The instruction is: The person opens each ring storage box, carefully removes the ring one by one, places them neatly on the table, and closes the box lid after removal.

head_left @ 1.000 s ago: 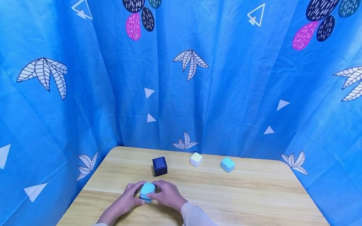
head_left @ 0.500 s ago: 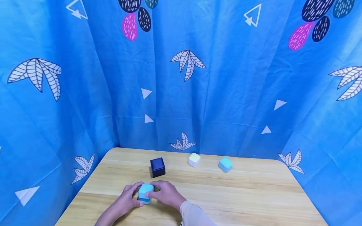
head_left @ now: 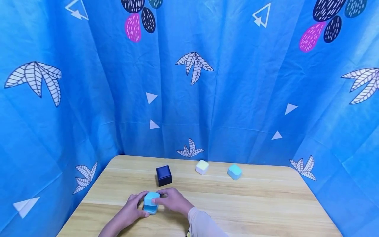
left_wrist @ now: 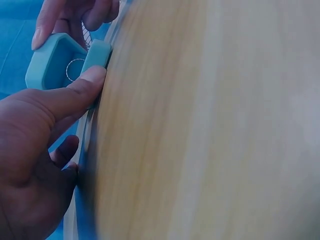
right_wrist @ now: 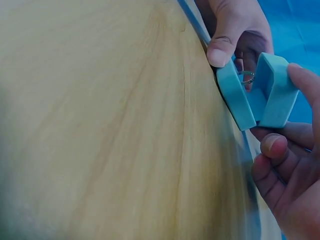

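Turquoise ring box (head_left: 149,201), partly open, between left fingers (left_wrist: 90,80) — pinching base (right_wrist: 235,95) — and right fingers (right_wrist: 306,82), pinching lid (right_wrist: 283,95).

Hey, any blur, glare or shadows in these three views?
Head view: fairly sharp, with a soft shadow on the table below the right hand; left wrist: table blurred, pale haze toward the right edge; right wrist: dimmer, lower left corner dark and soft, though the ring shows.

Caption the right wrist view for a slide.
Left hand on the base, right hand on the lid: an open turquoise box shows its ring.
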{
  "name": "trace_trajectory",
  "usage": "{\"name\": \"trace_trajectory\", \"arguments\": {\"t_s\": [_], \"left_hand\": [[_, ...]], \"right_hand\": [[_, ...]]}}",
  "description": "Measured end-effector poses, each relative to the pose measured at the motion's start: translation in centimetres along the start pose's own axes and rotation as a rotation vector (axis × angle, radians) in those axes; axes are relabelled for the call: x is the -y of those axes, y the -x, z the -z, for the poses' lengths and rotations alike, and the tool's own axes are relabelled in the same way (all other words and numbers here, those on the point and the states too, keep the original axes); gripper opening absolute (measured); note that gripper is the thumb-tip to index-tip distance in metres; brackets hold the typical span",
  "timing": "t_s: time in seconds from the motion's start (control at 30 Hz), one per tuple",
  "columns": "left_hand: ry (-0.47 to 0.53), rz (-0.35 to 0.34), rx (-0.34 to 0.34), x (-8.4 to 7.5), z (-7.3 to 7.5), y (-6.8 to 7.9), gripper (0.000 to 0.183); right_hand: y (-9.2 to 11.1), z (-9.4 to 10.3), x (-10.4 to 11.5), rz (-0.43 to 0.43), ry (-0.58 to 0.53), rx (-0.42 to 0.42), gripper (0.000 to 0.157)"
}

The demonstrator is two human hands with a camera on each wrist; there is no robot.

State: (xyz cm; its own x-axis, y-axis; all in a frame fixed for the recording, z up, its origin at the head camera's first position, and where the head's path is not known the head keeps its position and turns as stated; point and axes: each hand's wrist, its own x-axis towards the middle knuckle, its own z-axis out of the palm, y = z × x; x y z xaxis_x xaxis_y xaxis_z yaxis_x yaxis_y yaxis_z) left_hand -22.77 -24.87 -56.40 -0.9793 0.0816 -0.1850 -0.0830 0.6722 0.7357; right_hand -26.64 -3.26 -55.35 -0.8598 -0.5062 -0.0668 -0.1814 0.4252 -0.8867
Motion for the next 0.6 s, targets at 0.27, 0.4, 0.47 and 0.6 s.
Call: {"name": "trace_trajectory", "arguments": {"t_s": [0.27, 0.4, 0.47, 0.6], "left_hand": [[0.018, 0.002, 0.002, -0.07, -0.02, 0.16, 0.091], [0.022, -0.020, -0.007, -0.20, -0.09, 0.28, 0.093], [0.020, -0.026, -0.014, -0.20, -0.09, 0.32, 0.093], [0.020, -0.022, -0.028, -0.16, -0.04, 0.35, 0.092]], "right_hand": [[-0.12, 0.05, -0.20, -0.078, -0.166, 0.006, 0.046], [-0.20, 0.13, -0.16, -0.096, -0.225, -0.013, 0.037], [-0.22, 0.14, -0.07, -0.103, -0.229, -0.019, 0.035], [-0.28, 0.04, 0.11, -0.111, -0.230, -0.033, 0.035]]}}
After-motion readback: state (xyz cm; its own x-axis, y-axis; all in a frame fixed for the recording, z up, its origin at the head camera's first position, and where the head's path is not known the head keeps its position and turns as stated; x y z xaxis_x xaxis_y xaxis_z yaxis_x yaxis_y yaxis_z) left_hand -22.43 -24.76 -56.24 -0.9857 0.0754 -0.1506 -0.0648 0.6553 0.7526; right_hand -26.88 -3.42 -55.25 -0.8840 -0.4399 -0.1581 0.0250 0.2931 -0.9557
